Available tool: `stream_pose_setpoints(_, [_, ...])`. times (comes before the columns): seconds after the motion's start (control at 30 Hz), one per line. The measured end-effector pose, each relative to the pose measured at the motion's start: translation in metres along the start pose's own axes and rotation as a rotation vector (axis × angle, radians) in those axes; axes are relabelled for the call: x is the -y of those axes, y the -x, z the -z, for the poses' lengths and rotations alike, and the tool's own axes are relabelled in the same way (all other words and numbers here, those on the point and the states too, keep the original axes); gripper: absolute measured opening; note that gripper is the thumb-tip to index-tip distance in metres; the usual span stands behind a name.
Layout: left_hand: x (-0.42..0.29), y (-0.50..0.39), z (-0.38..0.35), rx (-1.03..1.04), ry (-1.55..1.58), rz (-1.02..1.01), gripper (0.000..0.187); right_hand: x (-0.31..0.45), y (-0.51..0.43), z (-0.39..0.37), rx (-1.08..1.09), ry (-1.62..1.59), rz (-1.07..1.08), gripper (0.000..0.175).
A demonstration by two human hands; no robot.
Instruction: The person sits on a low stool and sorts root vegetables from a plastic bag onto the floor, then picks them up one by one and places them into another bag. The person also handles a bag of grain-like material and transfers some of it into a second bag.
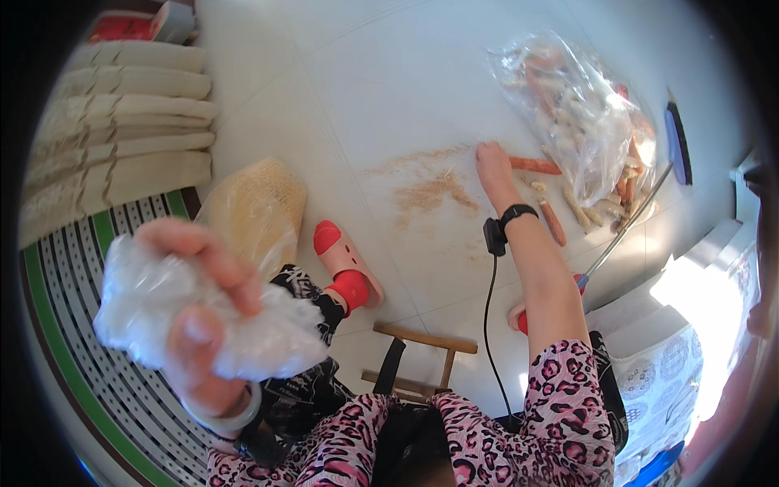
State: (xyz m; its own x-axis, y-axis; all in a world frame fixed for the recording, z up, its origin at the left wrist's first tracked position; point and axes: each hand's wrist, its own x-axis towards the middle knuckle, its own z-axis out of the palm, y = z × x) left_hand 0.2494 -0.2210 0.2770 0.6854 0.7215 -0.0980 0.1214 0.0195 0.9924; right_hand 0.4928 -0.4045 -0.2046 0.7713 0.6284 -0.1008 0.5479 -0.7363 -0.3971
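My left hand (210,280), raised at the left, grips a crumpled translucent plastic bag (261,335). My right hand (493,161) is down at the tiled floor beside a reddish corncob (535,165); its fingers are curled and what they hold, if anything, is hidden. Brownish crumbs (429,193) are scattered on the floor left of this hand. To its right lies a clear plastic bag (578,115) filled with corncobs. Another reddish cob (552,223) and several paler cobs (575,207) lie loose near the bag. A bag of yellow grains (258,207) stands beyond my left hand.
A broom (678,143) with a metal handle (633,222) lies at the right. My foot in a pink clog (347,262) is near the yellow bag. A wooden folding stool frame (426,341) is below me. A striped mat (115,329) and cream curtain (134,128) are at the left.
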Motion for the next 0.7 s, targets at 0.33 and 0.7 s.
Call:
stream_pose_setpoints(0.33, [0.001, 0.028, 0.022, 0.169, 0.230, 0.061, 0.036, 0.256, 0.090, 0.069, 0.152, -0.994, 0.289, 0.012])
stream_pose_setpoints(0.7, [-0.005, 0.025, 0.057, 0.080, 0.269, -0.083, 0.034, 0.475, 0.114, 0.115, 0.506, -1.214, 0.525, 0.020])
